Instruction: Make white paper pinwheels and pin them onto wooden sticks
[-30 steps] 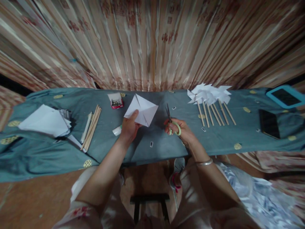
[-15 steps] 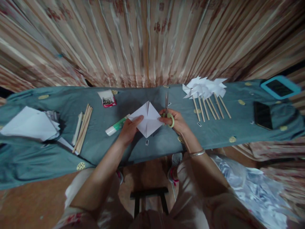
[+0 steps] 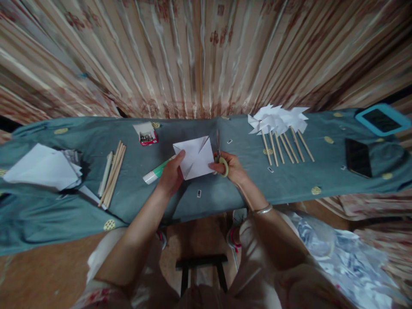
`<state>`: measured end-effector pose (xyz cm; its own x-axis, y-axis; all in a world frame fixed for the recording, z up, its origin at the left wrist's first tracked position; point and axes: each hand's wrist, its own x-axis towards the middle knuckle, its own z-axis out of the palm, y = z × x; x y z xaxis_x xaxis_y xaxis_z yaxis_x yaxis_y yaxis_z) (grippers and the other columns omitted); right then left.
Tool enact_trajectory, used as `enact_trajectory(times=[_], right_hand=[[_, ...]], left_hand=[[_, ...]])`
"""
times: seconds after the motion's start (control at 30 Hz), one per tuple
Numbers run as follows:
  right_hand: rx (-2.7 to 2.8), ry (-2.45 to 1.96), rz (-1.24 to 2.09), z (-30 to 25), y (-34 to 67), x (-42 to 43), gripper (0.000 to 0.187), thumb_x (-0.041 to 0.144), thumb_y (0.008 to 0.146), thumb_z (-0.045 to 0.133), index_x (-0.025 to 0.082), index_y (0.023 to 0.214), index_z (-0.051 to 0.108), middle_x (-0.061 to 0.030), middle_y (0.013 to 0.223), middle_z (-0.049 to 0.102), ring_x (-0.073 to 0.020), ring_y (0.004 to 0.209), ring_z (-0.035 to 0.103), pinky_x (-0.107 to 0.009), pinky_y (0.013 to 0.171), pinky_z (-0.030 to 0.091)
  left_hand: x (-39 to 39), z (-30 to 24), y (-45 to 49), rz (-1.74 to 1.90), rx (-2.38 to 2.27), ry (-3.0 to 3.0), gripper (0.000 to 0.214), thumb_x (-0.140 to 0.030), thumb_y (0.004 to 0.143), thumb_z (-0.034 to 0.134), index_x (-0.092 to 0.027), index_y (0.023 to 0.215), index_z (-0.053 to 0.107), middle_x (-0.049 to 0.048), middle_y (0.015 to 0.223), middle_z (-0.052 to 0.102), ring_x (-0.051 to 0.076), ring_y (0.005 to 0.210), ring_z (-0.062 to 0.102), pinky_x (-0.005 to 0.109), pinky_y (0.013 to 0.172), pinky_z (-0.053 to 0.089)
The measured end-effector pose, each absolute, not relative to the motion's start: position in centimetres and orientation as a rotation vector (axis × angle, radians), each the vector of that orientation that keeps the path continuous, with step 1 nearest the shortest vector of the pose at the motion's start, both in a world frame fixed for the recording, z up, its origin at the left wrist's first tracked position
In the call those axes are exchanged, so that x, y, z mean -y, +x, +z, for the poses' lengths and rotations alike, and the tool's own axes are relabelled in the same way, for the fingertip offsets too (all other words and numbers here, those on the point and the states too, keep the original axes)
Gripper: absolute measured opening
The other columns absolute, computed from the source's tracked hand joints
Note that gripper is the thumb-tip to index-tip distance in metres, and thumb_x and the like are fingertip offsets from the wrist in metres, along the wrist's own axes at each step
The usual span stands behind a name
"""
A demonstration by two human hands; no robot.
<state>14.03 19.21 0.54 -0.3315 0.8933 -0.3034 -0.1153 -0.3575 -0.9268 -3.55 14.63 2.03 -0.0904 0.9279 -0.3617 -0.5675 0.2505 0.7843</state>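
Head view. The left hand [image 3: 172, 174], nearly closed, pinches a square paper [image 3: 197, 158] between the hands; the right hand [image 3: 234, 168], curled around scissors [image 3: 218, 148], lays its thumb on the paper's near edge. A tube [image 3: 155, 174] lies just beside the left hand; pinwheels [image 3: 278, 120] lie beyond the right.

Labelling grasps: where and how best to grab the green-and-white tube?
Probably pinch the tube across its white end, from above on the person's left: that end lies exposed on the cloth, while the other runs behind the left hand and paper.
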Motion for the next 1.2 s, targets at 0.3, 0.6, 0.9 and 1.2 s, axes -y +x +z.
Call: enact_trajectory(times=[0.3, 0.6, 0.9, 1.2], right_hand=[[0.955, -1.161, 1.667, -0.4, 12.0, -18.6, 0.05, 0.039, 0.044, 0.09, 0.02, 0.079, 0.059, 0.009, 0.061, 0.056, -0.0061, 0.05, 0.051, -0.021, 0.049, 0.045], [0.814, -1.078, 1.645, -0.3, 11.0, -18.5, 0.044, 0.033, 0.045, 0.09, 0.019, 0.076, 0.061, 0.0092, 0.057, 0.06, -0.0044, 0.043, 0.05, -0.018, 0.042, 0.041], [0.832, -1.055, 1.658, 0.0, 9.8, -17.8, 0.043, 0.034, 0.046, 0.091, 0.019, 0.074, 0.061, 0.0093, 0.056, 0.059, -0.0045, 0.045, 0.049, -0.019, 0.044, 0.041], [1.126, -1.077, 1.737, 0.8, 10.3, -17.0, 0.051, 0.06, 0.056, 0.084, 0.018, 0.075, 0.062, 0.0039, 0.057, 0.064, -0.0082, 0.049, 0.056, -0.02, 0.047, 0.046]], left_hand=[[-13.4, 2.0, -2.2, 1.391, -0.872, 0.527, 0.04, -0.036, 0.073, 0.079, -0.021, 0.108, 0.067, 0.0072, 0.115, 0.073, 0.026, 0.113, 0.065, 0.038, 0.092, 0.056], [-13.3, 2.2, -2.4, 1.401, -0.814, 0.406, 0.035, -0.039, 0.076, 0.075, -0.018, 0.103, 0.068, 0.0091, 0.112, 0.073, 0.029, 0.113, 0.065, 0.043, 0.097, 0.053], [-13.6, 1.3, -1.6, 1.468, -0.967, 0.454, 0.01, -0.026, 0.083, 0.07, -0.021, 0.092, 0.072, 0.0056, 0.104, 0.075, 0.023, 0.1, 0.069, 0.037, 0.094, 0.052], [-14.6, 1.7, -2.7, 1.55, -1.08, 0.41, 0.014, -0.027, 0.088, 0.062, -0.014, 0.088, 0.069, 0.0062, 0.079, 0.074, 0.02, 0.081, 0.072, 0.031, 0.076, 0.056]])
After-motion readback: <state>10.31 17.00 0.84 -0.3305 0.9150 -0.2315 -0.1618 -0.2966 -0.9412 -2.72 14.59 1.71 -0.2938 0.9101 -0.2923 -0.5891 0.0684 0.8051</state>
